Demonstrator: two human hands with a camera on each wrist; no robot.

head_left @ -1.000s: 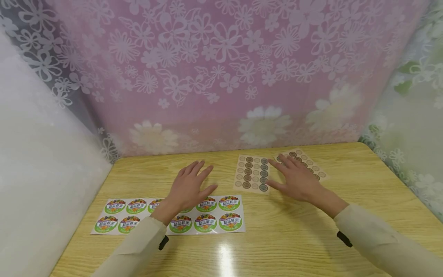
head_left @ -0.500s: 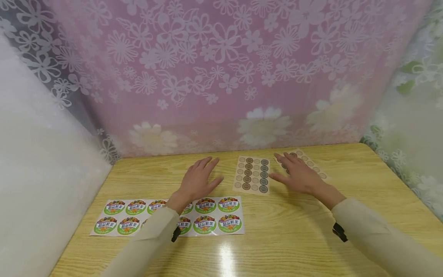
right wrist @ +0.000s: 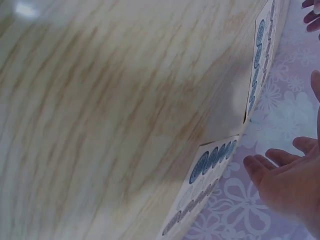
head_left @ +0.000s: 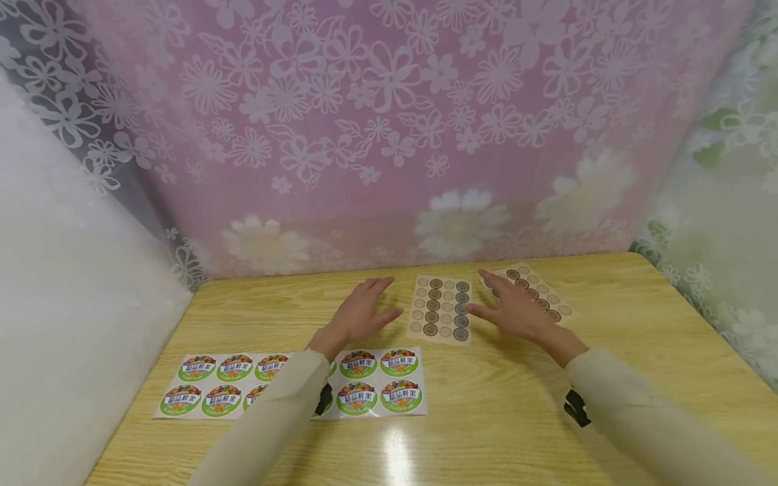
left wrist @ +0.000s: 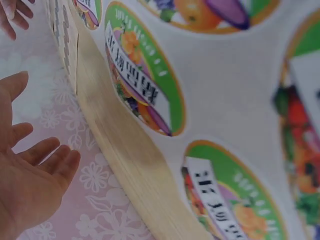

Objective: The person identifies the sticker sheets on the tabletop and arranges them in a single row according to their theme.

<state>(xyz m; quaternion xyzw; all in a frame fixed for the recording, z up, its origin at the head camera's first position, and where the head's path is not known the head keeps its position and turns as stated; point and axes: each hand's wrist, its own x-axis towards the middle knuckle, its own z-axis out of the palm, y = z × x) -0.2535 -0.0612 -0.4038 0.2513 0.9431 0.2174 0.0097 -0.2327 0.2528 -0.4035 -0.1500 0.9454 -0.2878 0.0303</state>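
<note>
My left hand (head_left: 358,314) hovers with relaxed, extended fingers, left of a tan sheet of small round stickers (head_left: 439,310) that lies on the table. On that sheet's other side is my right hand (head_left: 516,310), fingers extended and thumb toward the sheet's right edge; it partly covers a second tan sticker sheet (head_left: 550,300) lying at an angle. Beneath my left forearm lies a white sheet of round fruit labels (head_left: 398,378), its middle hidden by the sleeve. The left wrist view shows my left hand (left wrist: 37,185) holding nothing; the right wrist view shows my right hand (right wrist: 290,182), palm bare.
All the sheets lie flat on a wood-grain table (head_left: 480,432). A pink floral curtain (head_left: 365,202) hangs along its back edge. A pale sheet (head_left: 79,283) borders the left side, and a green floral cloth (head_left: 723,223) the right.
My left hand has moved right and slightly away from me, toward the nearer tan sheet. My right hand has shifted a little, drawing its fingers closer together. The sheets stay in place.
</note>
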